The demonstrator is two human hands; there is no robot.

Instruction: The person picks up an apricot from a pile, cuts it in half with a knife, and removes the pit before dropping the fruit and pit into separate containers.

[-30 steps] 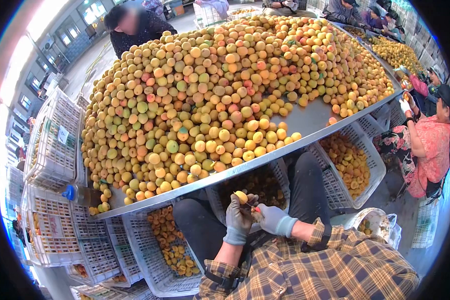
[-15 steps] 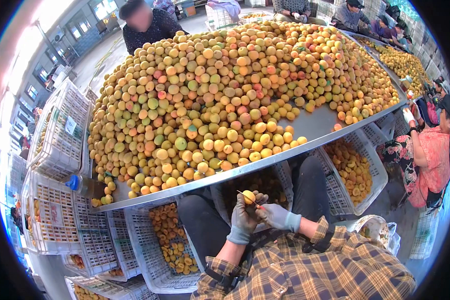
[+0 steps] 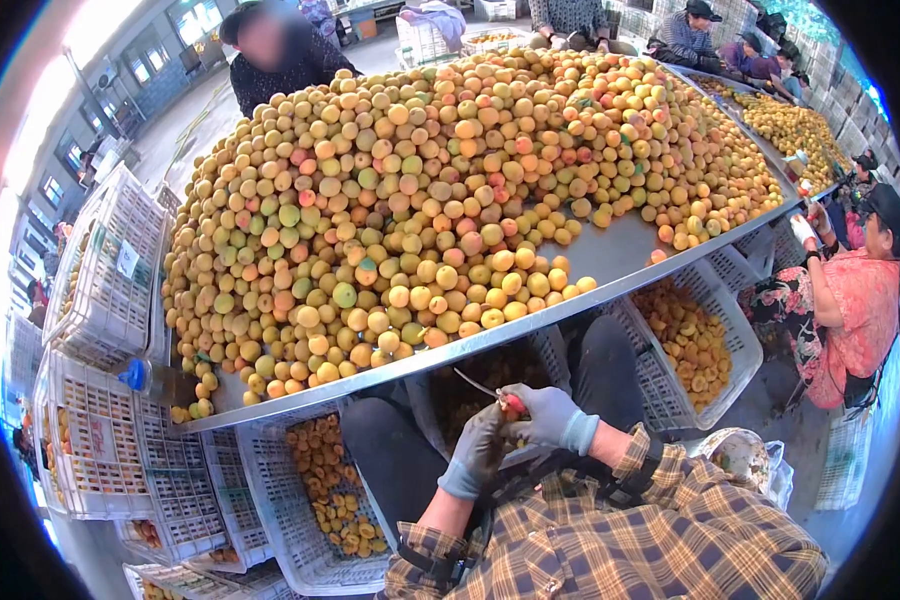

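Yellow-and-navy plaid shirt, dark trousers, grey gloves, bluish cuffs

Bright daylight filled the room, strongest far to the left of the fruit pile, where a broad band was burnt out to white. The windows beyond the pile's left side glared too. Light lay fairly evenly over the pile, with small shadows between the fruits, and the metal table rim along its near side shone pale. Below the pile's near side, the inside of a crate sank into shadow. Wide-lens distortion bowed the stacked crates left of the pile; black corners with bluish fringes ringed everything. Behind the pile, a blurred patch covered a person's head.
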